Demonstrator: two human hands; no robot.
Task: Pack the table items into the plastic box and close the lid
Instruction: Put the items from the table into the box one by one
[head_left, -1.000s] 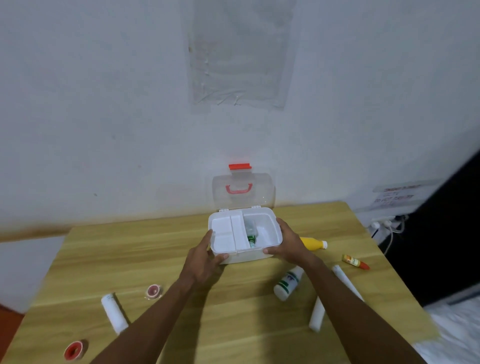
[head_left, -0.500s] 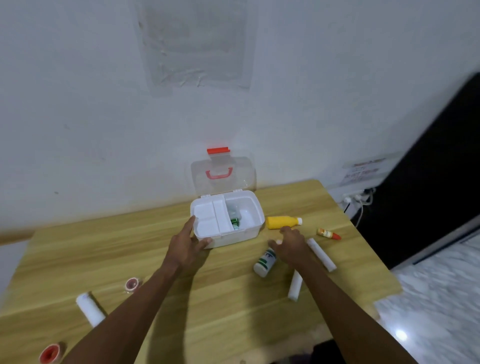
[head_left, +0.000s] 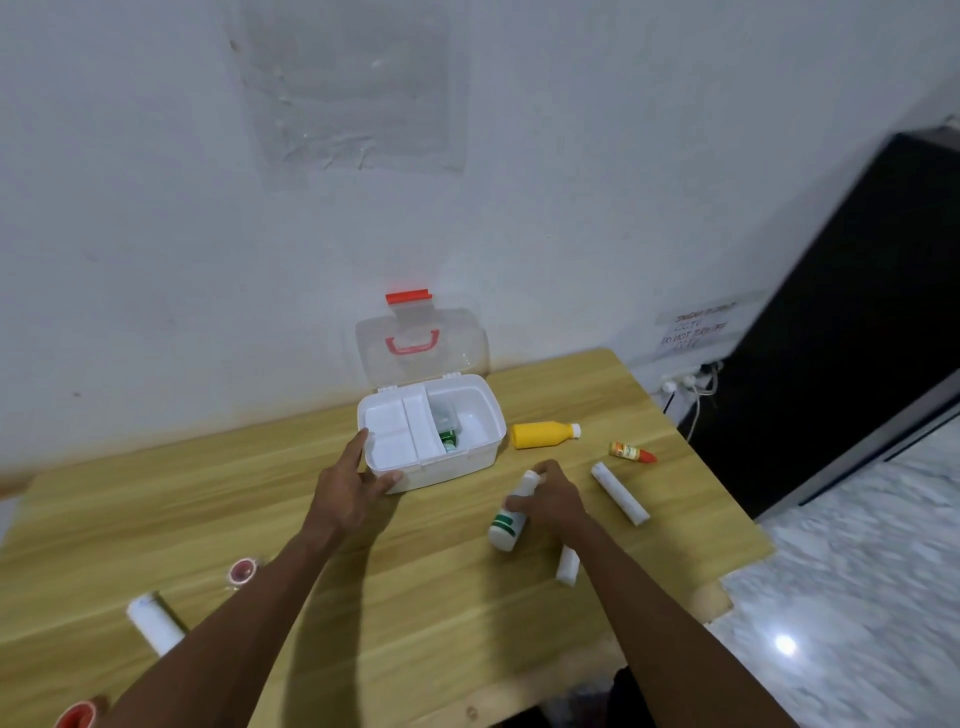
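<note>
beneath the right hand (head_left: 553, 499) lay the white bottle with green label (head_left: 511, 519), its long axis running from near-left base to far-right cap, the grip's fingers curled over its neck, though whether it was lifted could not be told. the open plastic box (head_left: 431, 431) stood just far-left of this grip; the left hand (head_left: 345, 486) braced its near corner, fingers spread.

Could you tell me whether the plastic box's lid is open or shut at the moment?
Open. The clear lid stands upright behind the plastic box, against the wall, leaving the white compartments exposed.
</note>
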